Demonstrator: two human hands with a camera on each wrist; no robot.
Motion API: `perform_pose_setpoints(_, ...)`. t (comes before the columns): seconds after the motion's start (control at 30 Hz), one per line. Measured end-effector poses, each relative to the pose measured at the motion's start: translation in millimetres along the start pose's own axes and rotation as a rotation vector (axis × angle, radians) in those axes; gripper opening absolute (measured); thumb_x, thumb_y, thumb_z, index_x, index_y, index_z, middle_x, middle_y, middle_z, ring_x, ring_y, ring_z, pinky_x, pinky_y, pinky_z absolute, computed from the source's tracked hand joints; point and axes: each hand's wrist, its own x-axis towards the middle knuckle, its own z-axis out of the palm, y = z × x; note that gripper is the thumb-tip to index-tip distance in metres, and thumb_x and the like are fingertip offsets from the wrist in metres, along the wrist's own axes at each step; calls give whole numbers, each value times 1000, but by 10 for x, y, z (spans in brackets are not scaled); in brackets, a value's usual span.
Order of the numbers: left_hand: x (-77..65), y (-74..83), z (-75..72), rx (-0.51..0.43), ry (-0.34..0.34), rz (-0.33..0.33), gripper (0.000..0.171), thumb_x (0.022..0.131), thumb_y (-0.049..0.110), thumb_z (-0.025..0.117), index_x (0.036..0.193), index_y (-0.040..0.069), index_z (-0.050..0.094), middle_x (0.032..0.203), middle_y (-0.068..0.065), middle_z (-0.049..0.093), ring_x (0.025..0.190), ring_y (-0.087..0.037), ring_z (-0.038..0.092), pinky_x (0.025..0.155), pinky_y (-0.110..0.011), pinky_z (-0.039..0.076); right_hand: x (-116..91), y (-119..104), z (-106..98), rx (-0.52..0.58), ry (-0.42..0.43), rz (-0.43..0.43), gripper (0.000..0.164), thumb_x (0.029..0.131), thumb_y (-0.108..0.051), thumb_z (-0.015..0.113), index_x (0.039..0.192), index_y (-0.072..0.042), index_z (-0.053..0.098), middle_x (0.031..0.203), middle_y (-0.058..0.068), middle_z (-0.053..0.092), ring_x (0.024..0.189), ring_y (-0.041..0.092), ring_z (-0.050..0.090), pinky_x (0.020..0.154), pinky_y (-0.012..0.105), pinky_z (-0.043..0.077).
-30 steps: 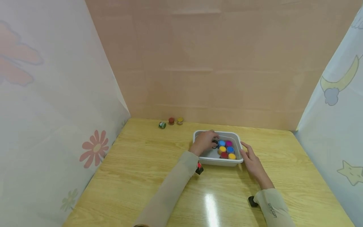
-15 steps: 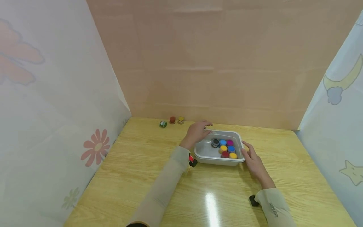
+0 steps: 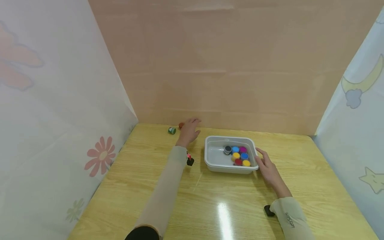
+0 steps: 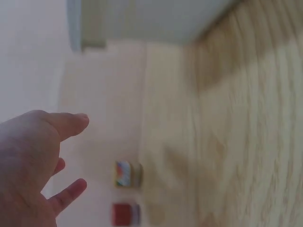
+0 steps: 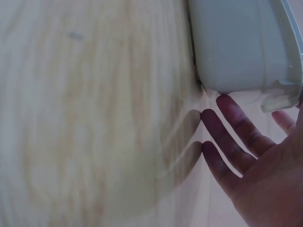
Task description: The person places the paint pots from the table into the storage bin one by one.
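Note:
My left hand [image 3: 188, 132] reaches out at the back of the table, fingers spread and nothing between them. Close to it stand a red-lidded jar [image 3: 181, 125] and, lying on its side, a green jar [image 3: 172, 130]. A yellow jar [image 4: 125, 174] shows in the left wrist view beside the red one; the hand hides it in the head view. At the white tray's [image 3: 208, 159] right end is my right hand [image 3: 269, 172], its loosely extended fingers against the wall and table. Several small paint jars sit inside the tray, among them a black-lidded jar [image 3: 227, 150] and a purple-lidded jar [image 3: 242, 150].
The wooden table [image 3: 144, 166] ends at a brown paper-like backdrop [image 3: 210, 83]. Patterned white sheets hang at the left [image 3: 60, 133] and right [image 3: 357, 140]. Small black devices sit on both wrists.
My left hand has let go of the black-lidded jar inside the tray, lifted out and moved left to the jars at the back. My right hand stays at the tray's right end.

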Motion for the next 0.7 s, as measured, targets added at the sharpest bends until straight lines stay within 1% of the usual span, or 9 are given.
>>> perform_pose_setpoints(0.03, -1, -54, 16, 2, -8, -19, 56, 100, 19, 71, 152, 15, 52, 158, -6, 47, 149, -29, 40, 120, -43, 40, -1, -1, 7, -1, 2, -2, 61, 113, -44, 32, 166, -16, 19, 139, 39, 56, 131, 57, 52, 108, 75, 37)
perform_pose_setpoints(0.13, -16, -176, 36, -46, -17, -73, 61, 98, 15, 73, 154, 12, 50, 160, -9, 46, 150, -30, 39, 123, -45, 36, -8, -5, 27, 2, -1, -1, 61, 113, -45, 32, 166, -16, 19, 138, 38, 57, 130, 56, 53, 108, 74, 38)
perform_pose_setpoints(0.23, -31, -255, 48, -79, -30, -106, 64, 97, 13, 74, 155, 11, 47, 161, -10, 45, 150, -32, 39, 123, -47, 34, -26, -13, 43, 6, -7, 6, 62, 113, -46, 31, 166, -17, 18, 139, 38, 56, 131, 56, 53, 108, 74, 38)
perform_pose_setpoints(0.4, -41, -323, 68, -81, -77, -129, 66, 99, 14, 71, 158, 12, 42, 163, -11, 42, 152, -32, 36, 125, -47, 32, -37, -22, 49, -1, -6, 9, 62, 113, -47, 32, 166, -19, 18, 137, 37, 58, 129, 55, 55, 107, 74, 39)
perform_pose_setpoints(0.53, -33, -347, 106, -94, -140, -175, 68, 99, 12, 69, 160, 12, 39, 164, -10, 40, 153, -31, 34, 125, -47, 31, -33, -24, 45, -20, -4, 1, 61, 113, -46, 32, 166, -18, 19, 134, 37, 60, 126, 54, 57, 105, 72, 41)
perform_pose_setpoints(0.63, -16, -371, 154, -79, -189, -213, 67, 100, 12, 67, 161, 14, 37, 166, -8, 38, 154, -29, 33, 125, -45, 31, -30, -30, 41, -28, -5, -3, 61, 113, -45, 32, 166, -17, 20, 133, 37, 61, 125, 54, 57, 104, 72, 41)
perform_pose_setpoints(0.7, 0, -388, 181, -67, -198, -231, 66, 101, 13, 67, 160, 15, 39, 166, -7, 37, 153, -29, 35, 124, -44, 34, -31, -43, 39, -27, -10, -5, 61, 113, -45, 32, 166, -16, 19, 133, 37, 60, 126, 54, 57, 104, 72, 41)
